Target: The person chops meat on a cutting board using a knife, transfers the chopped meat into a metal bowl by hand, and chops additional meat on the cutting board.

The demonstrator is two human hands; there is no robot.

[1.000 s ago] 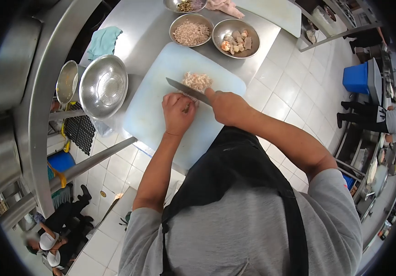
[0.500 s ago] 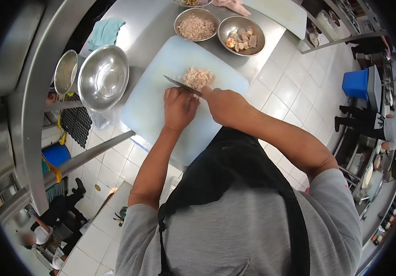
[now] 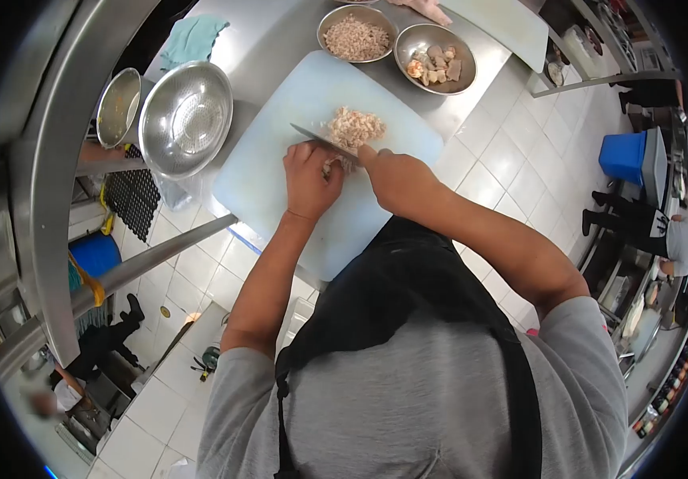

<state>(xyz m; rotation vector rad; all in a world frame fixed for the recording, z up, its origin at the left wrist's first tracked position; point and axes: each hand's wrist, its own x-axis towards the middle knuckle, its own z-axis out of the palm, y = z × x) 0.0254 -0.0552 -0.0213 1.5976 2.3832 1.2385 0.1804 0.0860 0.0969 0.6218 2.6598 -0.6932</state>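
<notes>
Chopped pinkish meat (image 3: 356, 126) lies heaped on the pale cutting board (image 3: 280, 160), just ahead of both hands. The kitchen knife (image 3: 320, 139), its handle gripped in the right hand (image 3: 404, 182), slants between the heap and the left hand (image 3: 310, 180), whose curled fingers hold a small meat piece (image 3: 329, 168). Farther off stands a steel bowl (image 3: 460, 43) of meat chunks (image 3: 438, 67).

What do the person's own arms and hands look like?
The left hand and right hand are bare, with no gloves. The forearms are bare too. The left sleeve and right sleeve are short, plain-looking grey cloth, ending near the elbows.
</notes>
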